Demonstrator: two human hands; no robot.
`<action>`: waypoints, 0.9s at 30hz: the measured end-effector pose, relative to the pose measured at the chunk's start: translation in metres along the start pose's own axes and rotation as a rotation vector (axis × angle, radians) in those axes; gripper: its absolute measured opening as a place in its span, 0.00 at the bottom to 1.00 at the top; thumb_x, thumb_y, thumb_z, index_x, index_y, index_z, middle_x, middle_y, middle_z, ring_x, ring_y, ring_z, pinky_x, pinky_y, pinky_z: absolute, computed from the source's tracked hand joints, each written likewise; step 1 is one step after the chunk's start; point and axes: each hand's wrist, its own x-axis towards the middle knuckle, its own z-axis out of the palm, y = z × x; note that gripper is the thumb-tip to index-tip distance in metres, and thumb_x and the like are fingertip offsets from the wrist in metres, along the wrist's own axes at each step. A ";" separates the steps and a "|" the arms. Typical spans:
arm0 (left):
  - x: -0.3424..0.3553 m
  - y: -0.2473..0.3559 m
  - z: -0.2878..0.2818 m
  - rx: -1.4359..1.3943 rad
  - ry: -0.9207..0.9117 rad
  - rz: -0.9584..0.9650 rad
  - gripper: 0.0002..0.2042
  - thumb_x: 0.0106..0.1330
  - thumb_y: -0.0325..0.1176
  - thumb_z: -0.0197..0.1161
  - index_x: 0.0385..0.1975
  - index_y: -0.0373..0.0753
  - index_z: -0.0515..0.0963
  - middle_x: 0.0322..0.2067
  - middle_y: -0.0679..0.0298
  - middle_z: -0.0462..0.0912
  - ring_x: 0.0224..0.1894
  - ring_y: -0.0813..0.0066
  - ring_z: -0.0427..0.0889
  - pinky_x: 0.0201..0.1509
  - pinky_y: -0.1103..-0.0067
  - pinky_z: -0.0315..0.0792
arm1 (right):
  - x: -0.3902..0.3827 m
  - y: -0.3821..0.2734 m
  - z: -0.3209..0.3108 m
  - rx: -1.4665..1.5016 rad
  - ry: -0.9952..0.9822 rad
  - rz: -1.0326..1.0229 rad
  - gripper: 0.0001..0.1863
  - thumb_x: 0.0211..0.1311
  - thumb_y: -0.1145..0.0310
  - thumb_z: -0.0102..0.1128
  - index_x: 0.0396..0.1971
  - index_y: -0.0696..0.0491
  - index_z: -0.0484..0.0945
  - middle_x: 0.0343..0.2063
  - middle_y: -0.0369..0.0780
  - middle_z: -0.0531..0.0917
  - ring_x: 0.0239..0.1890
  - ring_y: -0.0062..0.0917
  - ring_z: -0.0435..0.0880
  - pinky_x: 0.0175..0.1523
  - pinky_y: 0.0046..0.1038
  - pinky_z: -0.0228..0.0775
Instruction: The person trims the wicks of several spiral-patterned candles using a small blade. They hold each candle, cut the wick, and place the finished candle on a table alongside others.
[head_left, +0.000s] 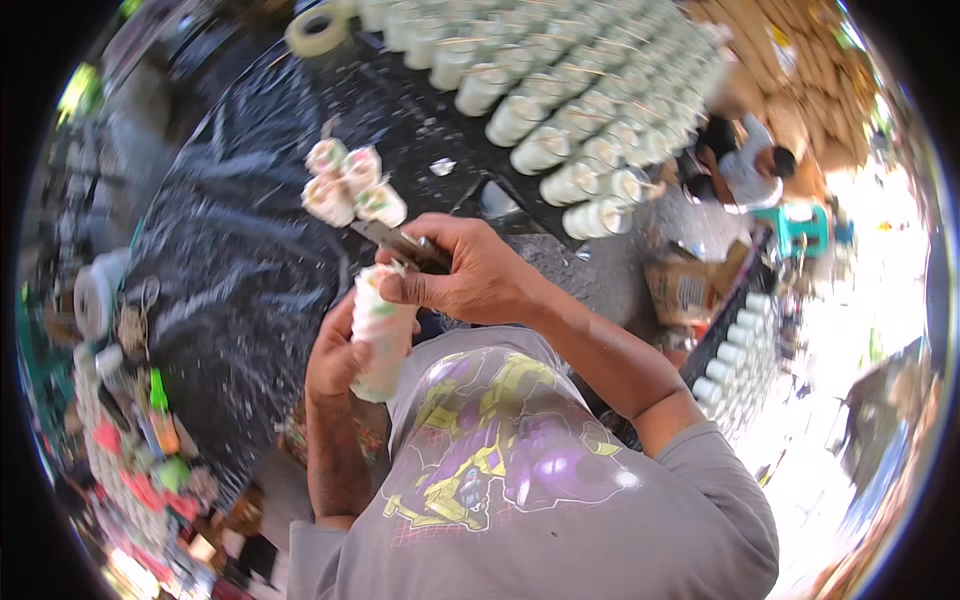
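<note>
My left hand grips a tall white roll with pink and green print, held upright in front of my chest. My right hand is closed on a dark flat tool with a metal blade, pressed at the top end of that roll. Just beyond the tool, several similar printed rolls lie bunched together on the black plastic-covered table.
Rows of several white rolls cover the far right of the table. A tape roll sits at the far edge. A seated person is beyond, by a cardboard box. More white rolls stand at right; colourful clutter at left.
</note>
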 end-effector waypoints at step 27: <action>0.257 -0.226 0.338 0.358 -0.555 -0.109 0.41 0.57 0.33 0.87 0.70 0.33 0.73 0.60 0.61 0.82 0.62 0.75 0.80 0.69 0.74 0.73 | -0.261 0.014 -0.431 -0.360 0.466 -0.167 0.15 0.63 0.67 0.82 0.25 0.57 0.83 0.21 0.34 0.81 0.24 0.15 0.74 0.28 0.24 0.62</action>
